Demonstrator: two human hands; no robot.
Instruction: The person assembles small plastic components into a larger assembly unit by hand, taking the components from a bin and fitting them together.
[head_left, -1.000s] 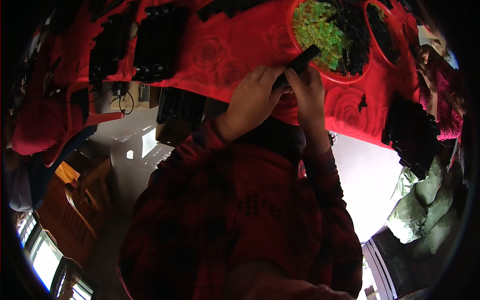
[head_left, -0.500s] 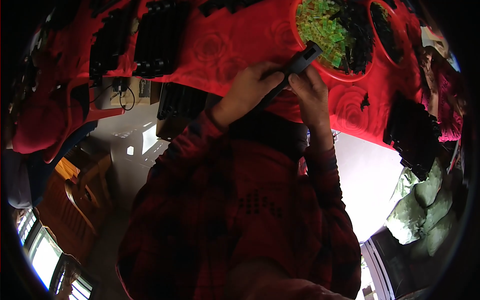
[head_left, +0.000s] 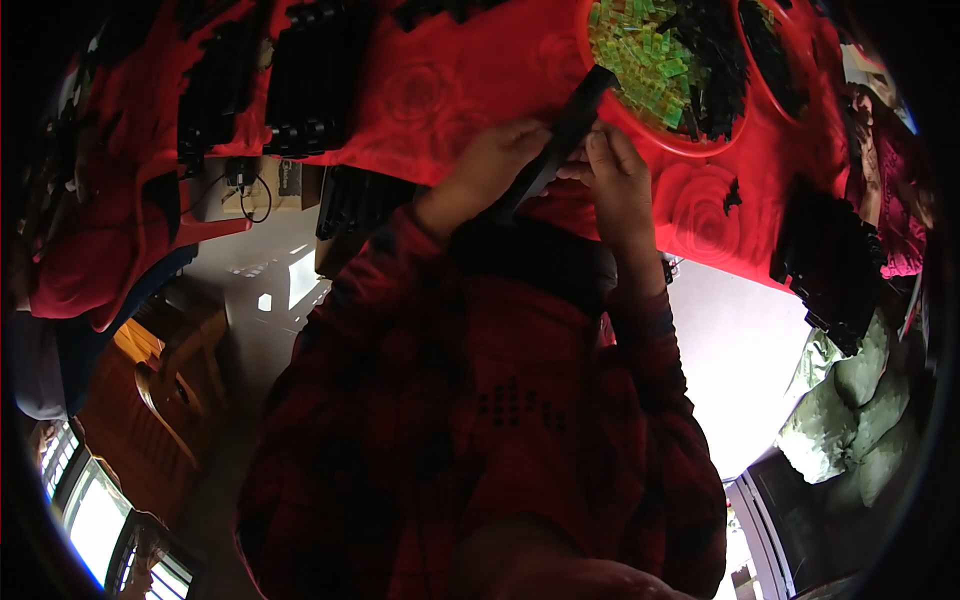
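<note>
A long black bar-shaped plastic part (head_left: 572,118) slants up and to the right across the table's near edge. My left hand (head_left: 482,175) is closed round its left side. Close to the bar's right side is my right hand (head_left: 622,178), its thumb and fingers pinched together. Whatever sits between those fingertips is too small and dark to make out. Beyond the bar's upper end stands a red basin (head_left: 690,151) holding small yellow-green translucent pieces (head_left: 640,60) and small black pieces (head_left: 715,75).
A second red basin (head_left: 803,60) holds black pieces. Stacks of black parts (head_left: 315,75) lie at the left on the red tablecloth (head_left: 430,100); another black pile (head_left: 825,260) is at the right edge. Pale sacks (head_left: 850,410) stand on the right, a person in red (head_left: 85,260) at the left.
The bar has turned, so the slot near its upper end no longer shows, and that end has shifted left. My right hand has come off the bar's end into a pinch beside it.
</note>
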